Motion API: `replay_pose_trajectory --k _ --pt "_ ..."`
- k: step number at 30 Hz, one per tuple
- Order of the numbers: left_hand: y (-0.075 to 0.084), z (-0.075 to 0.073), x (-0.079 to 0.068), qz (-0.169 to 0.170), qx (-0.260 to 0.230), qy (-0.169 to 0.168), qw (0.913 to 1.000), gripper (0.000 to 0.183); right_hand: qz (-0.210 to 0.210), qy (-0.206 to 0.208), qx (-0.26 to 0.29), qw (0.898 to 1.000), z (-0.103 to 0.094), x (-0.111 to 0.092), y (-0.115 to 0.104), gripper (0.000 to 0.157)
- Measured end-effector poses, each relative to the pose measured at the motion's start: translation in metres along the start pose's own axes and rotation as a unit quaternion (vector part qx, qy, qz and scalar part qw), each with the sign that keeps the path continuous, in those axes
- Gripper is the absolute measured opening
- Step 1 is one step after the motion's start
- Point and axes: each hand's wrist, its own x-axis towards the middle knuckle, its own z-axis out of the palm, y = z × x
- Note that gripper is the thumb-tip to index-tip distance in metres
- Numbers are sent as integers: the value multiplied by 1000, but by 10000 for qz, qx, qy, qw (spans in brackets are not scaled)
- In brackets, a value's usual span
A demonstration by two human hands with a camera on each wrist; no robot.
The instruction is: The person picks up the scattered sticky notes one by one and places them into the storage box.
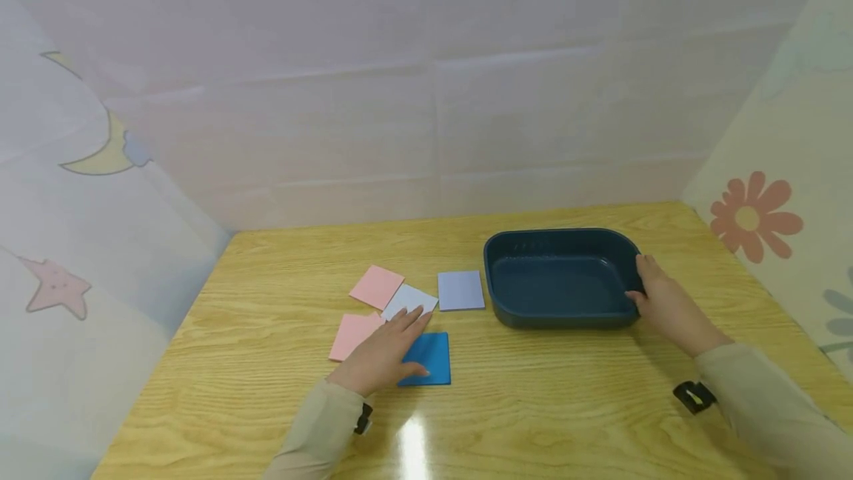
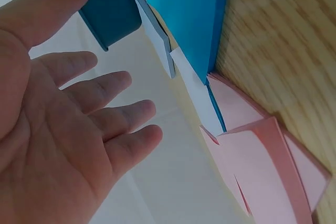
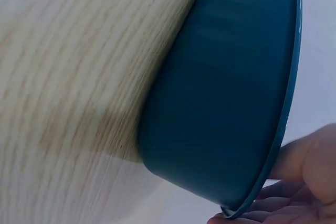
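My right hand point(image 1: 673, 313) grips the right end of a dark blue rectangular basin point(image 1: 566, 319), thumb at the rim and fingers round the outside, as the right wrist view also shows. My left hand point(image 1: 381, 355), palm down with fingers spread and straight, is over the square paper pads and holds nothing. Partly beneath it lie a bright blue pad point(image 1: 435, 354), a pale white-blue pad point(image 1: 405, 298) and a pink pad point(image 1: 349, 337). Another pink pad point(image 1: 376, 286) lies behind these. Between them and the basin sits a lavender pad point(image 1: 461, 290).
Everything stands on a light wood-grain table point(image 1: 253, 317). A pale cloth wall point(image 1: 426, 132) rises along the back edge, and printed cloth sheets with a star point(image 1: 58, 289) and a flower point(image 1: 749, 217) flank the left and right sides.
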Motion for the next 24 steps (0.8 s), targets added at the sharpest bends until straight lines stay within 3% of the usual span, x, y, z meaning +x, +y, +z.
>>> replay_pose_trajectory --k 5,9,19,24 --pt "0 0 -3 -14 -61 -14 10000 76 115 357 113 9992 -4 4 4 53" --pt "0 -1 -4 -40 -164 -25 9999 71 340 379 298 9983 -7 8 7 49" --pt "-2 2 -8 -287 -227 -138 9992 64 699 -47 907 9934 -12 14 20 50" --pt "-5 4 -8 -239 -164 -82 9995 61 937 -371 1736 9797 -17 18 29 49"
